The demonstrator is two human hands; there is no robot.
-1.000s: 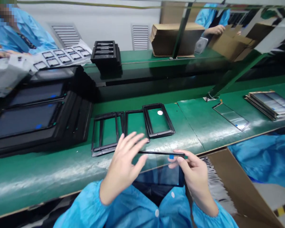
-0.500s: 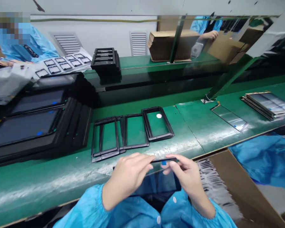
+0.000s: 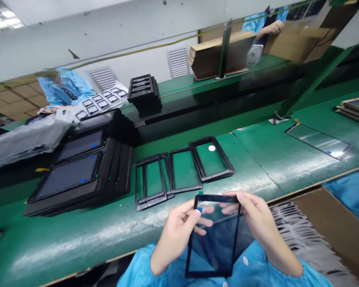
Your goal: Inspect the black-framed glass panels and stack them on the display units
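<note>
Upright before my chest is a see-through glass panel with a black border (image 3: 214, 243), a blue tab near its top left corner and a green tab on its top edge. My left hand (image 3: 178, 233) grips the left edge, thumb in front and fingers showing through the glass behind. At the upper right corner my right hand (image 3: 259, 219) pinches the panel, its fingers partly behind it. Several black rectangular frames (image 3: 187, 188) lie partly overlapping on the green bench (image 3: 101, 231) beyond my hands. A white round spot shows inside the rightmost frame.
Stacked black trays (image 3: 119, 167) with dark screens stand at left. A clear panel (image 3: 317, 139) lies at right, near a stack of flat panels (image 3: 356, 109) and a green post (image 3: 314, 83). An open carton (image 3: 332, 223) sits below the bench edge. Two people work across the bench.
The panel has turned from nearly edge-on to upright, showing its face. My left hand has moved to its left edge, my right to its upper right corner. My view has shifted left and tilted.
</note>
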